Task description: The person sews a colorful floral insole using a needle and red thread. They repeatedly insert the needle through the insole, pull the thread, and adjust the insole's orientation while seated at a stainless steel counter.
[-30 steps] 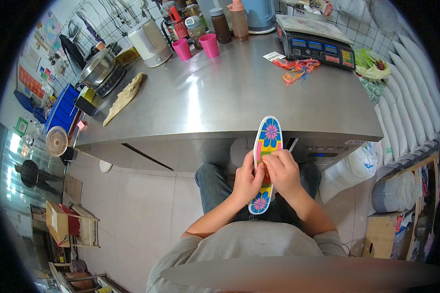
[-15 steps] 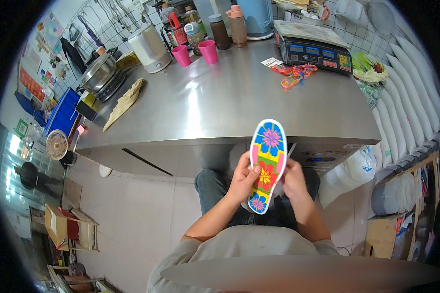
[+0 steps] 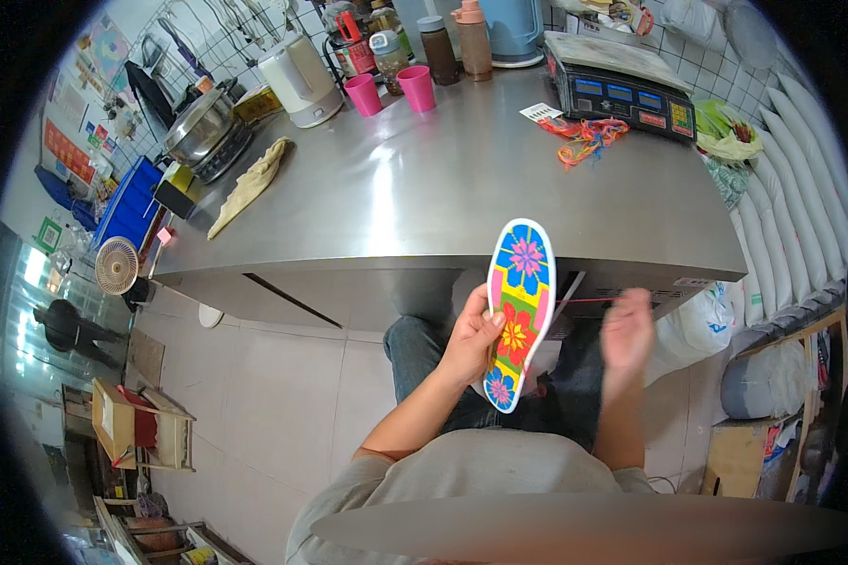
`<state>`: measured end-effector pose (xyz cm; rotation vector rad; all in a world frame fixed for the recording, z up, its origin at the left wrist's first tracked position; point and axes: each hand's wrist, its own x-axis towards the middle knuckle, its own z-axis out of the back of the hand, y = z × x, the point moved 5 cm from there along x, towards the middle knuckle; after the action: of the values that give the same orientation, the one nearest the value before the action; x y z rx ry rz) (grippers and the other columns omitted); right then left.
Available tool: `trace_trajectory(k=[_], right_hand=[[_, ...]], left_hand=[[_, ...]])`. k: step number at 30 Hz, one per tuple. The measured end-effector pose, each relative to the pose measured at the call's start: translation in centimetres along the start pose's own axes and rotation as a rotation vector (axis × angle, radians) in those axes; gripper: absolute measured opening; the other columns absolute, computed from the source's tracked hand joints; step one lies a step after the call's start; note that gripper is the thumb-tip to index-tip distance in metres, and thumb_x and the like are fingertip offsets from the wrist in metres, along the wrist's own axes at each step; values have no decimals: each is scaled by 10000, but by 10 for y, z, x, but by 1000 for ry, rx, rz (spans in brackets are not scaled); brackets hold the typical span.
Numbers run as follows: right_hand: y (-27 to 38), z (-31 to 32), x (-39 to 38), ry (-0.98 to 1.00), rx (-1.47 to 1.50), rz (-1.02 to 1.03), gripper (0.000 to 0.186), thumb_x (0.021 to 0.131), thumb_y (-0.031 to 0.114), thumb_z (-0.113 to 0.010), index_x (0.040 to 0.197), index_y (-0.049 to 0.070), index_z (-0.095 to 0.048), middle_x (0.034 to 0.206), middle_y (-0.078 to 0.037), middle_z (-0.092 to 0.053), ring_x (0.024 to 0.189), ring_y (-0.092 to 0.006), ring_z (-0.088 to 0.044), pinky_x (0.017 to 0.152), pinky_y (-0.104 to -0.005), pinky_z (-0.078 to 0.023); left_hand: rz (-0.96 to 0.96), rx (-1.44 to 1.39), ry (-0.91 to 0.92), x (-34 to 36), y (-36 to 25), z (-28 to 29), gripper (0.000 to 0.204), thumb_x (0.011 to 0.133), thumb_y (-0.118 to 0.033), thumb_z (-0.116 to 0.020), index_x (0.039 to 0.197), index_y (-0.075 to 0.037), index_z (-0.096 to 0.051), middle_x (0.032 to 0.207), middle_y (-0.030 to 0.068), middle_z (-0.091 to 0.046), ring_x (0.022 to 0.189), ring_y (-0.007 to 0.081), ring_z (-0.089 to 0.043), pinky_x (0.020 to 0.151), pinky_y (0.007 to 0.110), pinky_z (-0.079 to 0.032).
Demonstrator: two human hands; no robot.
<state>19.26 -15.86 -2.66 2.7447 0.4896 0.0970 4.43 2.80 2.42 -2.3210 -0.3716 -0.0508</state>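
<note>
My left hand [image 3: 471, 341] grips a colourful embroidered shoe insole [image 3: 519, 325] by its left edge, thumb on the patterned face. Blue, yellow, red and pink flower shapes cover it inside a white border. Off to the right, my right hand [image 3: 627, 331] is closed and a bit blurred by motion. A taut red thread [image 3: 589, 300] runs from its fingers back to the insole's right edge. Whether a needle is also in those fingers cannot be made out. The insole is upright over my lap, just short of the counter's front edge.
On the steel counter [image 3: 462, 202] lie a tangle of coloured threads [image 3: 589, 137] and a cream cloth [image 3: 250, 187]. A black digital scale [image 3: 622, 99], pink cups [image 3: 416, 88], bottles [image 3: 438, 52], a white kettle [image 3: 300, 80] and a steel pot [image 3: 201, 127] stand farther back. White sacks [image 3: 791, 198] line the right.
My right hand has moved from beside the insole out to the right, drawing the red thread straight. My left hand still holds the insole. The whole view has shifted slightly.
</note>
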Motion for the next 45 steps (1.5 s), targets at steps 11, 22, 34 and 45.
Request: trace_trajectory(k=[11, 22, 34, 45], right_hand=[[222, 167, -31, -1076, -1213, 1052, 200, 868, 152, -515, 868, -45, -550, 893, -126, -610, 843, -202, -564, 791, -290, -443], [7, -75, -54, 321, -1677, 803, 71, 758, 2, -617, 812, 43, -596, 810, -83, -537, 724, -227, -524, 654, -297, -431], [-53, -161, -81, 696, -1550, 974, 242, 626, -71, -638, 854, 9, -619, 793, -79, -509, 699, -236, -517, 588, -318, -443], [-52, -158, -80, 688, -1556, 960, 230, 628, -61, -637, 845, 12, -617, 790, -80, -516, 689, -241, -516, 589, -321, -442]], left_hand=[[-188, -27, -130, 3, -28, 14, 334, 914, -74, -452, 1231, -67, -346, 1174, 112, -542, 1041, 184, -570, 872, 328, -488], [213, -803, 560, 7, 9, -18, 695, 923, -449, -373, 1420, -52, -94, 634, 116, -467, 476, 158, -442, 497, 273, -342], [259, -925, 748, 10, 47, -10, 590, 956, -395, -275, 1403, -27, -163, 555, 135, -516, 371, 180, -480, 354, 263, -362], [242, -883, 740, 12, 42, -11, 598, 953, -402, -269, 1398, -14, -173, 528, 124, -508, 374, 179, -487, 357, 260, -374]])
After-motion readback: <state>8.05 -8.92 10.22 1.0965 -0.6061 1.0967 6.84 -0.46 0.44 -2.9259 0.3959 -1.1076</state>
